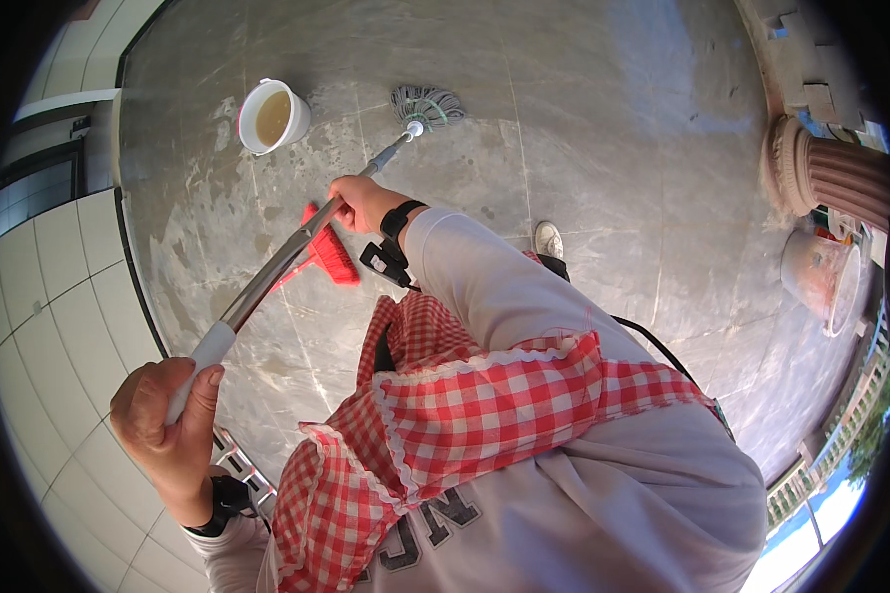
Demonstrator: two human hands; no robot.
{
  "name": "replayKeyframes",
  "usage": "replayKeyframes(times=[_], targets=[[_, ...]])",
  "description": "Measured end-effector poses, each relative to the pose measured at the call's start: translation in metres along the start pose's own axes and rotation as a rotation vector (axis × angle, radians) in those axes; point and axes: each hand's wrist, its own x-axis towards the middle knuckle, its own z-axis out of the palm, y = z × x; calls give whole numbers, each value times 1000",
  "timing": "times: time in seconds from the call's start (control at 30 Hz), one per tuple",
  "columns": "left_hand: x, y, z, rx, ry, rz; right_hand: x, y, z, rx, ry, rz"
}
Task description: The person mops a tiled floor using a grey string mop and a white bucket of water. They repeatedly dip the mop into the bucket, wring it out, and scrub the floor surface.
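My left hand [167, 422], at lower left, is closed around the white grip at the top end of a mop's metal handle [267, 278]. Further down the shaft my right hand [356, 201] grips it, its arm reaching across from the right. The mop's grey string head [426, 107], with green bands, rests on the tiled floor. To its left stands a white bucket [302, 122] holding murky brownish water. A red broom [334, 256] lies on the floor beneath the mop handle, its own handle partly hidden.
A pale tiled wall [59, 311] runs along the left. At the right are a fluted column [845, 174], a stained bucket [812, 270] with things behind it, and a balustrade [823, 459]. Wet patches mark the floor. My shoe [548, 240] shows near the centre.
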Motion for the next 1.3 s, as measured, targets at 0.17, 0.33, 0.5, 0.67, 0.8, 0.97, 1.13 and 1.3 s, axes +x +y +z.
replayKeyframes(times=[0.17, 0.33, 0.5, 0.67, 0.8, 0.97, 1.13, 1.3], targets=[[-24, -31, -1, -214, 5, -270, -16, 14, -28, 54, 135, 10], [-20, -24, 44, -407, -119, -202, -68, 21, -108, 202, 315, -99], [17, 32, 129, -553, -381, -104, -111, 18, -217, 365, 509, -174], [27, 93, 204, -466, -553, 191, -157, 27, -372, 475, 724, -193], [37, 103, 209, -377, -601, 235, -156, 29, -389, 512, 729, -157], [16, 56, 107, -396, -333, 42, -121, 34, -255, 469, 447, -95], [-5, 47, 2, -118, -48, -84, -96, 37, -117, 283, 125, 3], [-8, 97, -14, 49, 48, 260, -85, 44, -61, 228, -110, 58]])
